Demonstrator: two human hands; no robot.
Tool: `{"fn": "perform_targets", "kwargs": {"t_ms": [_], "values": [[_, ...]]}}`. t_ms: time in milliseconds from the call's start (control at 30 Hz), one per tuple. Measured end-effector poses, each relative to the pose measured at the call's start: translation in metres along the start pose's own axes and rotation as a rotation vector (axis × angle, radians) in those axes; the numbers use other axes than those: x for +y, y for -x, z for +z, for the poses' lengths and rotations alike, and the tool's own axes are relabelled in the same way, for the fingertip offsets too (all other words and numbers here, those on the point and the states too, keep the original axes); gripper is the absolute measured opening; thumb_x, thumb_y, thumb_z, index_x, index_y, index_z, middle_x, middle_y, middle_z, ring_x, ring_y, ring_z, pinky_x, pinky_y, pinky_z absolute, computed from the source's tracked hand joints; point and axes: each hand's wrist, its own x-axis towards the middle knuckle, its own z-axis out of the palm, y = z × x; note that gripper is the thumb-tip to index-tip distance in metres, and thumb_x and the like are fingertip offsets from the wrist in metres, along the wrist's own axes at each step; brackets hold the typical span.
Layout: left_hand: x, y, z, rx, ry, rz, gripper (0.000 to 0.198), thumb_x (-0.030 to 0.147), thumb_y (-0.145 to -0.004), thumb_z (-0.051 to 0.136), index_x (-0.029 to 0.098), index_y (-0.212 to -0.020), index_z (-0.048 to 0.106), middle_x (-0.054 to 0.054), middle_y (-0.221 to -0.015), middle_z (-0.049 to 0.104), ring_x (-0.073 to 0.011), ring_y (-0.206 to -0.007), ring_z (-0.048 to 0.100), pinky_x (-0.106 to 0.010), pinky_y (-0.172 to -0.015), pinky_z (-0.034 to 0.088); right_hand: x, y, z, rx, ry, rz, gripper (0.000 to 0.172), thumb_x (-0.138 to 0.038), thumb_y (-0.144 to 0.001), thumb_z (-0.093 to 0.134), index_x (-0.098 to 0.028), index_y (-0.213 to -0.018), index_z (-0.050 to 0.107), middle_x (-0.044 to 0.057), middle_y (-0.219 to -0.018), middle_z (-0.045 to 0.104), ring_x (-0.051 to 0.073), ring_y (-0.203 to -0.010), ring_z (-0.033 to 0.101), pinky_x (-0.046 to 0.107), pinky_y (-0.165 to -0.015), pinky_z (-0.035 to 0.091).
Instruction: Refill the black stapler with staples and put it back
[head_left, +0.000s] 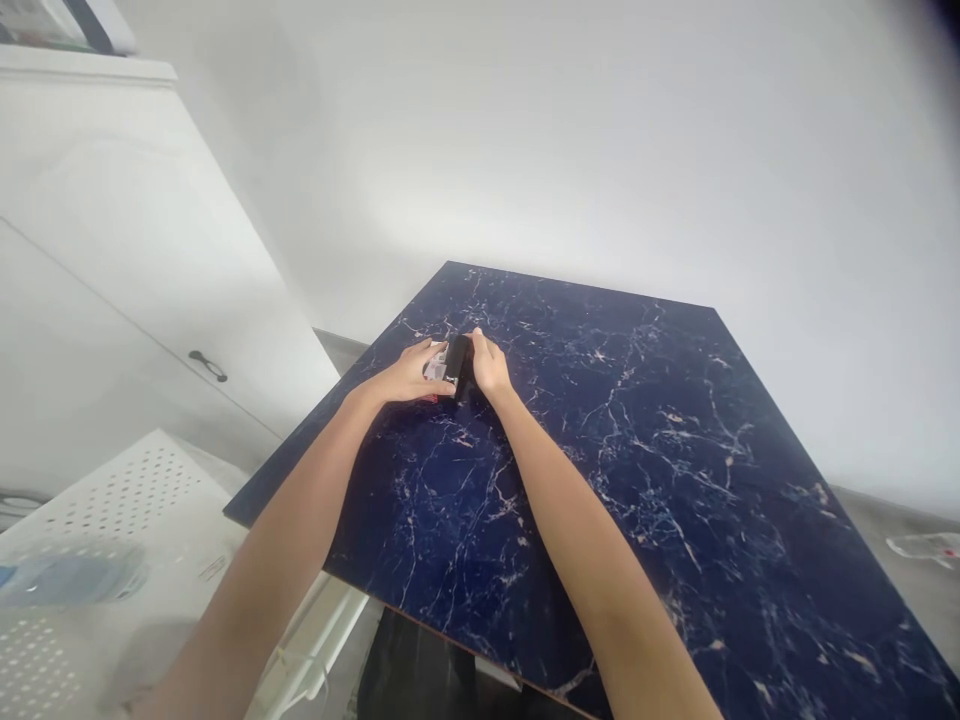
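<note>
A small flat box [457,362], black on its right part and printed white and grey on its left, is held between my two hands near the table's far left. My left hand [407,376] is closed on its left side, thumb along the near edge and fingers at the far edge. A bit of red shows under the left thumb. Curved against the box's right side is my right hand [490,366], its fingers together and partly hidden. The dark blue marble-patterned table [600,420] lies beneath. What the box contains cannot be made out.
Left stands a white cabinet [150,250] with a dark handle [208,366]. Below it is a white perforated surface [142,490] with a clear plastic bottle [75,575] on it. A white wall [600,150] rises behind the table. A clear plastic item [926,547] lies on the floor at right.
</note>
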Motion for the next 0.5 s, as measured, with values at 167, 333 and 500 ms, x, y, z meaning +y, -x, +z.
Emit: {"fn": "perform_targets", "kwargs": {"t_ms": [167, 333, 500], "values": [[0.007, 0.0, 0.002, -0.044, -0.005, -0.068, 0.103, 0.074, -0.082, 0.071, 0.026, -0.165, 0.035, -0.017, -0.174, 0.024, -0.0446, -0.162, 0.013, -0.066, -0.127, 0.024, -0.003, 0.001, -0.003, -0.009, 0.034, -0.004, 0.075, -0.069, -0.107, 0.019, -0.025, -0.12, 0.078, 0.01, -0.121, 0.078, 0.027, -0.115, 0.073, 0.043, -0.106, 0.052], [0.03, -0.001, 0.012, 0.141, -0.008, 0.04, 0.091, 0.062, -0.089, 0.068, 0.02, -0.163, 0.037, -0.016, -0.171, 0.033, -0.0387, -0.161, 0.024, -0.059, -0.13, 0.022, -0.01, 0.001, -0.01, -0.075, 0.082, 0.035, 0.069, -0.065, -0.107, 0.025, -0.024, -0.123, 0.078, 0.012, -0.127, 0.076, 0.034, -0.124, 0.068, 0.052, -0.111, 0.047], [0.047, 0.003, 0.003, 0.084, 0.017, 0.077, 0.087, 0.028, -0.082, 0.068, 0.024, -0.163, 0.038, -0.007, -0.166, 0.046, -0.0324, -0.15, 0.048, -0.048, -0.127, 0.039, -0.002, -0.005, -0.017, -0.139, -0.006, -0.083, 0.069, -0.062, -0.109, 0.023, -0.022, -0.116, 0.079, 0.011, -0.113, 0.08, 0.026, -0.108, 0.074, 0.043, -0.101, 0.055]]}}
